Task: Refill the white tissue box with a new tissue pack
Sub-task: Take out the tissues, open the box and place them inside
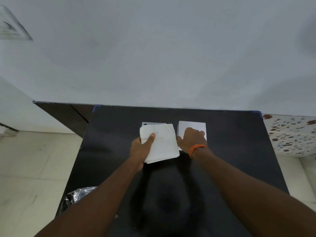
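**Q:** Hands first: where are they, and what is each one doing?

**R:** Both reach forward over a black table [230, 159] that stands against a pale wall [153, 57]. The left hand [141, 148] grips a white tissue stack [160, 144] by its left edge, thumb on top and fingers underneath. The right hand [192, 136] is curled, knuckles up, pressing on a white square piece [192, 124] just beside the stack. Whether it grips an edge or only rests there, I cannot tell. An orange band [196, 149] circles that wrist.

**Q:** Where is the tissue box?

**R:** It seems to be in two parts. The white square piece under the right hand is one. A second white piece [148, 124] with a small dark mark shows just beyond the stack, which hides most of it. Which is lid and which is base cannot be told from here.

**Q:** How far along is the refill?

**R:** My judgement is midway. The tissues look bare, with no wrapper visible on them, and something crinkled and silvery [80, 194] lies by the near left table edge; it may be the discarded wrapping. So the pack appears opened and the stack in hand.

**Q:** What is left?

**R:** Seating the stack in the box, then closing the two parts together.
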